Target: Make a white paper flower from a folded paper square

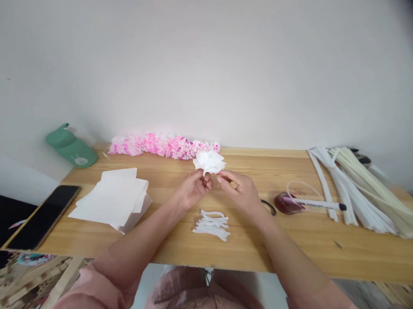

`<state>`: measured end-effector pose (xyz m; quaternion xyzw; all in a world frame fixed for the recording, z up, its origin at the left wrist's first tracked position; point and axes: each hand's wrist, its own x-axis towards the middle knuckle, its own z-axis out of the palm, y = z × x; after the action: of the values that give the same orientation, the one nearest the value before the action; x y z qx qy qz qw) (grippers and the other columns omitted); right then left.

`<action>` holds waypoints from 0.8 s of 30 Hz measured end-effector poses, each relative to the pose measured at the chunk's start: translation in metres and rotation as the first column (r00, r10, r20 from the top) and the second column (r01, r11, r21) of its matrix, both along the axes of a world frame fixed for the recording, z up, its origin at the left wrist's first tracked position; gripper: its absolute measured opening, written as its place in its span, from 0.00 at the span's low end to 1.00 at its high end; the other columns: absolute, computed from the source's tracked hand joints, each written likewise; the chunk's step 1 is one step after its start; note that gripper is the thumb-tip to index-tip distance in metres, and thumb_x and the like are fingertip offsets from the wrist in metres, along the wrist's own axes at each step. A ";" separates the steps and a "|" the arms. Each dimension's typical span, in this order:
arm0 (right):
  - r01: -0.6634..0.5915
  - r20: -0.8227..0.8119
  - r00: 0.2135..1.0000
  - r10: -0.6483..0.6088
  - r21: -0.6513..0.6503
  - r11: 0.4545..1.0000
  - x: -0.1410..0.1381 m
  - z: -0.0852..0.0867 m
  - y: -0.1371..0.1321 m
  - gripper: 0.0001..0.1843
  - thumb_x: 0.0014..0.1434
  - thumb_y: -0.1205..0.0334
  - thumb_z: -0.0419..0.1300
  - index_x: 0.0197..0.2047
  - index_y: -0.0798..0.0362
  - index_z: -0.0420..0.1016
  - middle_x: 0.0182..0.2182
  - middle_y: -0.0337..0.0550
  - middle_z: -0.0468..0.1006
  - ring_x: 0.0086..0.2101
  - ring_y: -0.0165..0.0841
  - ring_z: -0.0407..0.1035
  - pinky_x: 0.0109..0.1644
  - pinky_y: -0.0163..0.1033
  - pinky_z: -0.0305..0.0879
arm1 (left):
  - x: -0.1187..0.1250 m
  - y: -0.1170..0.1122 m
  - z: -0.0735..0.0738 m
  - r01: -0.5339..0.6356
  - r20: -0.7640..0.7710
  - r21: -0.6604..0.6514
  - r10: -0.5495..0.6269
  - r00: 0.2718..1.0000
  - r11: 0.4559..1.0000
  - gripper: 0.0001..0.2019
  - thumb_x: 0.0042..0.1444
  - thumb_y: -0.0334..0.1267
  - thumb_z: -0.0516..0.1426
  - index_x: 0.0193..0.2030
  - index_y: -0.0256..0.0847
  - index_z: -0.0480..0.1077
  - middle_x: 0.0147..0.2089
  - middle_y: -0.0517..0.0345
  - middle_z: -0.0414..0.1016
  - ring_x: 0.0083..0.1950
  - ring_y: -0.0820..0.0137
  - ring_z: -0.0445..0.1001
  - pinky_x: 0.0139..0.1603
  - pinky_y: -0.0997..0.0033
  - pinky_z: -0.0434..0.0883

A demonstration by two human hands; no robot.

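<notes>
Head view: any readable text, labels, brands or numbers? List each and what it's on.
None readable.
Green bottle: a pale mark on its side, too small to read.
Phone: screen dark, no text.
Pen: no lettering visible.
White paper flower, in both hands, and paper stack: blank.

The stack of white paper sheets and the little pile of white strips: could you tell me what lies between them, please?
In the head view, only bare wooden table lies between the paper stack and the strips.

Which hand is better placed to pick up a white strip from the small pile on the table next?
Right, probably. The left hand pinches the white paper flower by its base, while the right hand only touches it and hovers just above the strips.
</notes>
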<state>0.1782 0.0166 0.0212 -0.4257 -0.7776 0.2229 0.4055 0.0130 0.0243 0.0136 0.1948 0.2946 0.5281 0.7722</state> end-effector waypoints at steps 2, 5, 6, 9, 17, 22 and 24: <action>0.020 -0.012 1.000 -0.020 0.020 1.000 0.001 0.000 0.002 0.11 0.64 0.57 0.55 0.40 0.51 0.77 0.32 0.41 0.80 0.32 0.32 0.73 0.37 0.37 0.65 | 0.001 -0.001 0.000 0.004 -0.048 0.036 -0.002 0.999 0.999 0.11 0.51 0.30 0.61 0.22 0.37 0.64 0.22 0.62 0.67 0.23 0.75 0.68 0.29 0.75 0.65; 0.024 -0.078 0.997 -0.020 0.049 0.999 0.002 0.002 0.003 0.10 0.64 0.58 0.55 0.41 0.51 0.76 0.34 0.42 0.79 0.34 0.32 0.72 0.39 0.37 0.66 | 0.003 -0.002 0.000 0.005 -0.099 0.084 0.003 0.995 0.996 0.05 0.49 0.29 0.62 0.27 0.36 0.68 0.22 0.61 0.70 0.23 0.74 0.68 0.28 0.74 0.64; 0.026 -0.106 0.994 -0.021 0.049 0.998 0.002 0.003 0.004 0.10 0.63 0.58 0.55 0.42 0.51 0.76 0.36 0.42 0.79 0.35 0.33 0.72 0.40 0.37 0.67 | 0.003 -0.002 0.000 -0.002 -0.097 0.087 0.010 0.995 0.996 0.04 0.48 0.28 0.62 0.29 0.36 0.69 0.23 0.60 0.71 0.24 0.74 0.68 0.28 0.74 0.64; 0.048 -0.163 0.985 -0.049 -0.007 0.999 0.001 0.005 0.004 0.10 0.62 0.57 0.56 0.42 0.50 0.76 0.39 0.43 0.81 0.38 0.34 0.73 0.41 0.38 0.69 | 0.003 -0.002 0.001 -0.020 -0.037 0.045 0.022 0.999 0.999 0.05 0.49 0.28 0.63 0.30 0.36 0.69 0.25 0.59 0.72 0.26 0.74 0.69 0.30 0.74 0.65; 0.114 -0.168 0.978 -0.125 -0.071 0.991 -0.001 0.004 0.002 0.09 0.60 0.56 0.59 0.39 0.50 0.79 0.34 0.42 0.82 0.32 0.32 0.72 0.37 0.38 0.68 | 0.001 -0.001 0.001 -0.012 0.071 -0.075 0.017 0.997 0.997 0.11 0.54 0.32 0.64 0.26 0.38 0.65 0.22 0.65 0.64 0.23 0.77 0.64 0.29 0.75 0.66; 0.084 -0.164 0.983 -0.086 -0.022 0.996 -0.001 -0.001 0.001 0.08 0.60 0.57 0.60 0.36 0.50 0.80 0.33 0.41 0.82 0.32 0.32 0.73 0.38 0.37 0.67 | 0.002 -0.001 -0.001 0.009 0.061 -0.067 -0.005 0.998 0.998 0.10 0.54 0.33 0.64 0.27 0.38 0.65 0.22 0.65 0.64 0.24 0.77 0.65 0.29 0.76 0.66; 0.062 -0.158 0.986 -0.061 -0.002 0.998 -0.002 -0.002 0.002 0.08 0.61 0.57 0.60 0.37 0.49 0.80 0.33 0.41 0.82 0.32 0.33 0.73 0.38 0.38 0.67 | 0.003 -0.002 -0.001 0.018 0.053 -0.047 -0.015 0.998 0.999 0.11 0.53 0.34 0.64 0.27 0.37 0.65 0.21 0.65 0.65 0.23 0.77 0.66 0.28 0.77 0.66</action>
<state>0.1764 0.0183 0.0189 -0.4298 -0.7299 0.2422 0.4732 0.0157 0.0227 0.0122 0.1648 0.2848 0.5196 0.7885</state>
